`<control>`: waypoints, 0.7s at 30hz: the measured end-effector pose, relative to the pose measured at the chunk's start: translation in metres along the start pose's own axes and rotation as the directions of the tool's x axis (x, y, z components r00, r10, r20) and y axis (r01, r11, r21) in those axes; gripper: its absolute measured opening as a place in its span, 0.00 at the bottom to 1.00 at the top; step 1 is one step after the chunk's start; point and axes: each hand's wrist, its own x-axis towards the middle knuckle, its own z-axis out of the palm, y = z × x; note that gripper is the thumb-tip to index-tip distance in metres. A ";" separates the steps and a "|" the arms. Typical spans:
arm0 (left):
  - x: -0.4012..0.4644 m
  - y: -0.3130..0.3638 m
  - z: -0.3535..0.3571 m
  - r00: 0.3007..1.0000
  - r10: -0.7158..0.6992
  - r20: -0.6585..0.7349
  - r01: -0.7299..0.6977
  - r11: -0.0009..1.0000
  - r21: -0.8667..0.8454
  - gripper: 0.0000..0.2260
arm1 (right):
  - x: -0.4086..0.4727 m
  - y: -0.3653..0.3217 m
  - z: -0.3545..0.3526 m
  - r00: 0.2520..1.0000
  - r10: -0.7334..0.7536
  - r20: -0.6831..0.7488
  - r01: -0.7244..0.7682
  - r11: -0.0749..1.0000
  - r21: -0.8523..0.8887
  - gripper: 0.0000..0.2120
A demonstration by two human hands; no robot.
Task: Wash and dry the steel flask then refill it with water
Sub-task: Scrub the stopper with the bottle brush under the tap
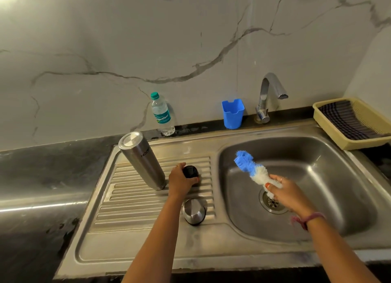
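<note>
One brush handle [273, 195] hand-hidden

The steel flask [142, 160] is showing brushed, satin metal, and the ribbed sink [317, 156] is gleaming duller (faintly smeared). At far right, the basket [330, 124] is looking like matt plastic.

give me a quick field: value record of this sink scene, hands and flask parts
flask: upside down on the drainboard
left hand: grips black stopper
right hand: holds bottle brush over sink basin
steel cap: on drainboard, near edge
tap: no water visible
behind: plastic bottle, blue cup
right: basket
</note>
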 end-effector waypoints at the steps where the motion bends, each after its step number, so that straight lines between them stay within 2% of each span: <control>1: 0.000 0.000 0.000 1.000 0.006 0.002 -0.006 1.000 0.011 0.34 | 0.000 0.000 0.001 1.000 0.006 0.001 -0.006 1.000 -0.001 0.17; 11: -0.004 0.001 -0.007 0.999 0.050 -0.004 -0.050 0.999 -0.011 0.37 | -0.003 0.000 0.004 1.000 0.030 0.001 -0.030 0.999 -0.025 0.19; 21: -0.062 -0.015 0.000 0.993 0.064 -0.095 -0.078 0.985 -0.155 0.30 | -0.008 -0.004 0.004 0.999 0.044 0.000 -0.044 0.999 0.004 0.18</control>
